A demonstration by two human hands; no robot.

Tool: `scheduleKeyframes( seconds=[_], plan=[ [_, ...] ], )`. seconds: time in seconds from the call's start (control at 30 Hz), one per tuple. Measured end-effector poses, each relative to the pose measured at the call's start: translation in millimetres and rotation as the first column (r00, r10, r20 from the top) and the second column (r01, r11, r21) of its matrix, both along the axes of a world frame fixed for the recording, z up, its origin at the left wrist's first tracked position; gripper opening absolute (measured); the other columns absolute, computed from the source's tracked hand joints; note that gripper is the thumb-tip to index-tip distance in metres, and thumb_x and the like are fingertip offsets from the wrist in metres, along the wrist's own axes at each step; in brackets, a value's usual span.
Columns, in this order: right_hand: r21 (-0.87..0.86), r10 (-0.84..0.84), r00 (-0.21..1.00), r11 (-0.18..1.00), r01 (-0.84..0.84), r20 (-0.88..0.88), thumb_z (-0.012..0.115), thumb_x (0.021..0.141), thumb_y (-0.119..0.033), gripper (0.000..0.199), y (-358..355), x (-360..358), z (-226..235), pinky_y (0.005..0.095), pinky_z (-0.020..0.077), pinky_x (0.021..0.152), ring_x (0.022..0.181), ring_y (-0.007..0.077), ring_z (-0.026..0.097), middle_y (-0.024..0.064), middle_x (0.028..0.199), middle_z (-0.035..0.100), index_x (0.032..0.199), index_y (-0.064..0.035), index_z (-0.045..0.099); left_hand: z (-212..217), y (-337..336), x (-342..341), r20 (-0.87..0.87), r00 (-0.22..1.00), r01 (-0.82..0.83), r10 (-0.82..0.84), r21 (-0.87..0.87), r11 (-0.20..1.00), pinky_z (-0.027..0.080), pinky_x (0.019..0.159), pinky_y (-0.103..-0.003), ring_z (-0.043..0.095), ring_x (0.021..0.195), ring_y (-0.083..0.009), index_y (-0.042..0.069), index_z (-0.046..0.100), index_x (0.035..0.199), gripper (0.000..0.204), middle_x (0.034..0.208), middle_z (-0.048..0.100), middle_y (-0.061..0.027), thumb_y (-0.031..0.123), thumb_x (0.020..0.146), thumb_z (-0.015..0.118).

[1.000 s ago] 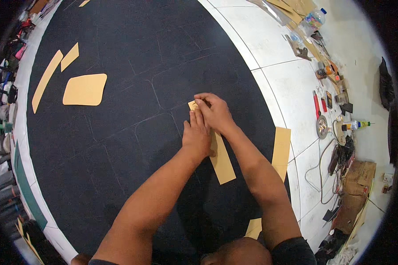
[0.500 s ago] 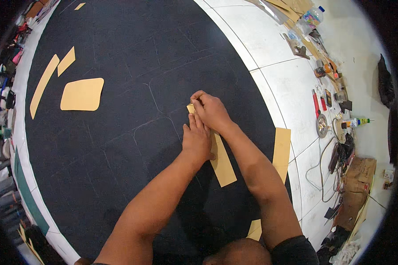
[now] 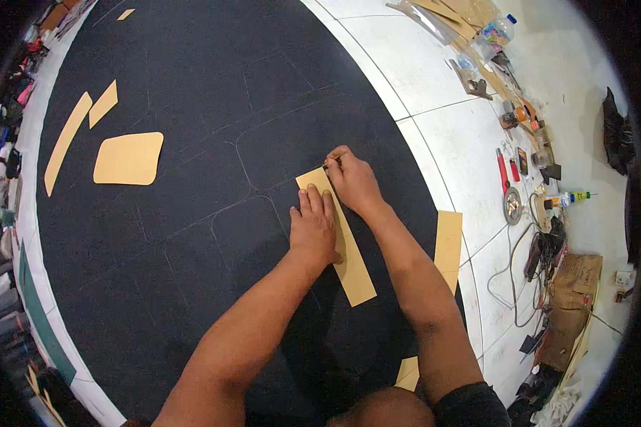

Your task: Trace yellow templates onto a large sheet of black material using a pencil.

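Observation:
A long yellow card strip (image 3: 353,267) lies slantwise on black cloth (image 3: 228,313) marked with thin pale lines, some straight and some curved. My left hand (image 3: 313,229) rests flat on the strip, fingers stretched toward its far end. At that end, by the right corner, my right hand (image 3: 354,181) pinches something slim. Its tip looks dark and meets the strip's edge, but most of it is hidden by the fingers, so I cannot make out its kind.
Yellow card pieces lie at left: a rounded panel (image 3: 128,158), a curved strip (image 3: 68,144) and a slanted piece (image 3: 104,104). Another strip (image 3: 449,249) lies at the cloth's right edge. On white tiles beyond are a clipboard (image 3: 470,80), red-handled tools (image 3: 503,171), cables and a cardboard box (image 3: 573,306).
My right hand has shifted right along the strip's far end, from its left corner to its right one. That end now shows. My left hand still presses on the strip.

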State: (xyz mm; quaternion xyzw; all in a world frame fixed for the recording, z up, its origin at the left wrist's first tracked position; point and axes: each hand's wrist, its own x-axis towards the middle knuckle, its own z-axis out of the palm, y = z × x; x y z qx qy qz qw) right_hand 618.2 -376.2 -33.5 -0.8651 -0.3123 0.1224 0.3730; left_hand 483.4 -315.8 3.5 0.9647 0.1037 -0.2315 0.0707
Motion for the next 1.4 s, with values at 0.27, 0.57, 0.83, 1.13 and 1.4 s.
scheduleKeyframes(
  seconds=[0.27,0.57,0.83,1.13,1.4],
  plan=[
    [-0.006,0.065,0.997,0.998,-0.065,0.044,0.051,0.103,-0.019,0.017,-7.6,-0.1,-2.5,0.05,0.0549,0.08,0.097,0.0414,0.068,0.0208,0.102,0.07,0.111,-0.0043,0.057,4.3,-3.2,5.9,-0.045,0.999,0.007,-0.007,0.002,1.0,0.039,0.115,-0.054,0.026,0.149,-0.0485,-0.005,0.018,0.158,0.146,0.159,0.021,-0.035,0.06,0.052,0.095],
    [-0.139,0.26,0.937,0.963,-0.233,0.234,0.057,0.096,-0.014,0.016,-64.8,-40.6,3.2,0.0481,0.0553,0.079,0.092,0.0371,0.067,0.0142,0.101,0.067,0.11,-0.0062,0.057,0.0,-3.9,3.1,-0.044,0.999,0.007,-0.007,0.003,1.0,0.041,0.114,-0.053,0.026,0.149,-0.048,-0.005,0.019,0.157,0.144,0.16,0.02,-0.0337,0.058,0.052,0.096],
    [-0.087,0.253,0.927,0.967,-0.238,0.276,0.064,0.088,-0.005,0.022,-183.4,-129.9,9.4,0.0397,0.0565,0.077,0.091,0.0319,0.067,0.0133,0.112,0.066,0.11,-0.0046,0.06,8.0,-3.8,5.4,-0.024,0.999,0.023,-0.023,0.028,0.999,0.042,0.113,-0.051,0.026,0.149,-0.0473,-0.005,0.02,0.158,0.139,0.159,0.024,-0.0326,0.059,0.058,0.093],
    [-0.215,0.155,0.986,0.966,-0.141,0.053,0.063,0.094,-0.005,0.019,-232.3,-184.5,15.8,0.0392,0.0583,0.086,0.104,0.0309,0.069,0.0152,0.118,0.067,0.112,0.0004,0.064,4.4,-4.0,8.3,-0.084,0.996,-0.011,0.012,0.013,1.0,0.039,0.116,-0.05,0.021,0.151,-0.0484,-0.005,0.015,0.158,0.146,0.162,0.016,-0.0333,0.056,0.054,0.096],
    [-0.132,0.09,0.996,0.988,-0.087,0.02,0.064,0.094,-0.006,0.016,-236.8,-188.5,16.5,0.0394,0.0577,0.088,0.104,0.0323,0.069,0.0168,0.115,0.068,0.11,0.0006,0.064,7.1,-7.8,11.5,-0.133,0.991,0.014,-0.007,0.051,0.999,0.04,0.116,-0.05,0.019,0.151,-0.05,-0.005,0.013,0.158,0.147,0.161,0.015,-0.035,0.059,0.054,0.095]
  ],
)
